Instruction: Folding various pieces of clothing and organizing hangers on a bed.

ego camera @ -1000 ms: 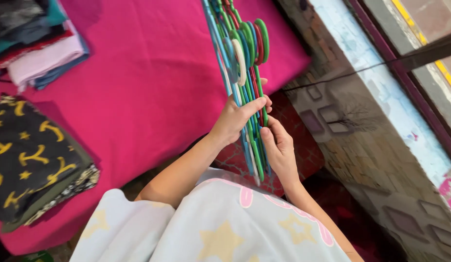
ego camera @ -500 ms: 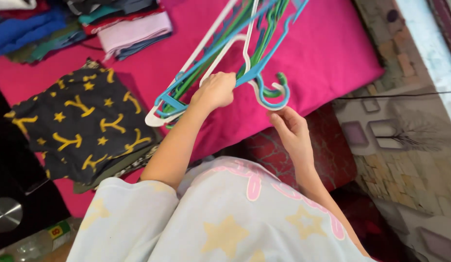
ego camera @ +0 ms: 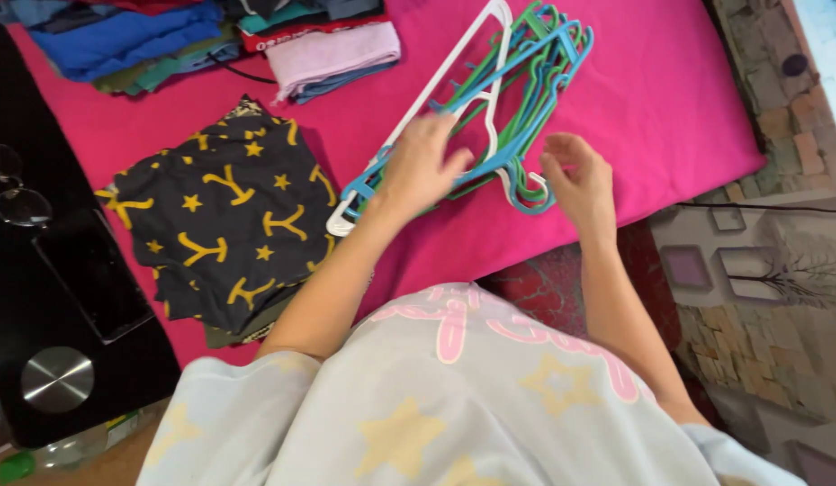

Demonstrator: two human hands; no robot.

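Note:
A bundle of plastic clothes hangers (ego camera: 517, 72), blue, green and white, lies flat on the pink bed cover (ego camera: 652, 99). My left hand (ego camera: 421, 166) rests on the bundle's lower part, fingers spread over the blue and white hangers. My right hand (ego camera: 577, 180) hovers open beside the hooks at the bundle's near end, fingers apart and holding nothing.
A folded dark garment with yellow marks (ego camera: 224, 216) lies left of the hangers. Stacks of folded clothes (ego camera: 328, 49) sit at the far edge. A black table (ego camera: 49, 297) with glasses, a dark phone and a round metal lid stands at left. Patterned floor at right.
The hangers were held upright in both hands, then tilted and lowered; now they lie on the bed. My right hand has let go and my left rests on top.

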